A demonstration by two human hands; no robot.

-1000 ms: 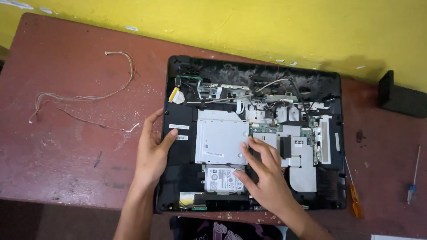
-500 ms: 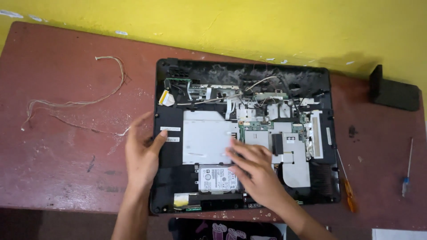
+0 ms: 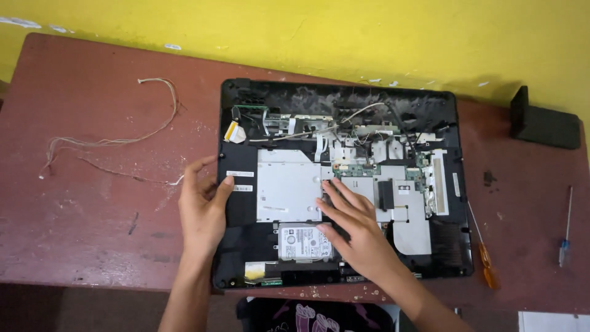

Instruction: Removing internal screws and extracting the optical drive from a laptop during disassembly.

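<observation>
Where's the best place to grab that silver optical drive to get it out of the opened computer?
Probably by the silver optical drive's left edge, coming from the chassis's left side, where the left hand rests. It lies flat; boards crowd its right and the hard drive sits below. The right hand could push.

Cable [image 3: 110,138]: thin, pale, looped loosely on the table's left side.
Screwdrivers: orange-handled one [image 3: 482,246] near right — blue-handled one [image 3: 565,230] further right.
Black block [image 3: 544,123]: far right, against the yellow wall [image 3: 369,37].
Table [image 3: 74,233]: worn reddish-brown, speckled.
</observation>
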